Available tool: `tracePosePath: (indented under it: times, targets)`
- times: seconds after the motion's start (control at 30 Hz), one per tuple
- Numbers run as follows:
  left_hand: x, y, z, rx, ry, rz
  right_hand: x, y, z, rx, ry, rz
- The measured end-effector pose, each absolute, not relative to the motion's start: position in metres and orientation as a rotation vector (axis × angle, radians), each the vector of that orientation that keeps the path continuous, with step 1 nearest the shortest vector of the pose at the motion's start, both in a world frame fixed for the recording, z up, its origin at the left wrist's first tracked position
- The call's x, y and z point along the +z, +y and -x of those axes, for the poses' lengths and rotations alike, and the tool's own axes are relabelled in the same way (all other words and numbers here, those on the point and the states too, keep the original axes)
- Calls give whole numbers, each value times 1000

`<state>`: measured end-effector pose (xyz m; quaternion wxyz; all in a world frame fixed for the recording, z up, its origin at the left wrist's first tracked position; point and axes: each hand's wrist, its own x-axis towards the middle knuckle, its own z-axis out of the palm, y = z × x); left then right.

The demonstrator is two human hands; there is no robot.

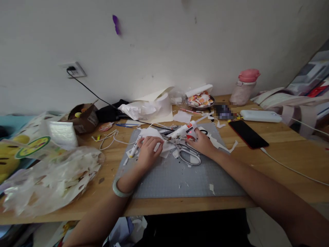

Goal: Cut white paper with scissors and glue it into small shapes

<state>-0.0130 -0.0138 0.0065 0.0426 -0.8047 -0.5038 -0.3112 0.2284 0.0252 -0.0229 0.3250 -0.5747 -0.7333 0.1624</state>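
My right hand (202, 142) grips a white hot glue gun (183, 131) with a red light, its nozzle pointing left toward a small white paper piece (153, 134). My left hand (149, 149) presses down on that paper over a grey cutting mat (180, 175). Silver scissors (189, 154) lie on the mat just in front of my right hand. A white pen-like tool (135, 147) lies left of my left hand. White paper scraps are scattered around both hands.
A clear bag of paper offcuts (51, 176) fills the table's left. A black phone (248, 133), white power bank (260, 116) and pink bottle (245, 87) sit right. A bowl of sweets (200, 100), crumpled white bag (144, 108), brown box (84, 118) and black cable (89, 90) lie behind.
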Motion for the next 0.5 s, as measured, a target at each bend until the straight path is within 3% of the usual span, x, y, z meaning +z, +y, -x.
tracePosePath:
  times: [0.5]
  targets:
    - [7,-13,15,-941,-1556,2468,-16,25,-228,550,-1801,1516]
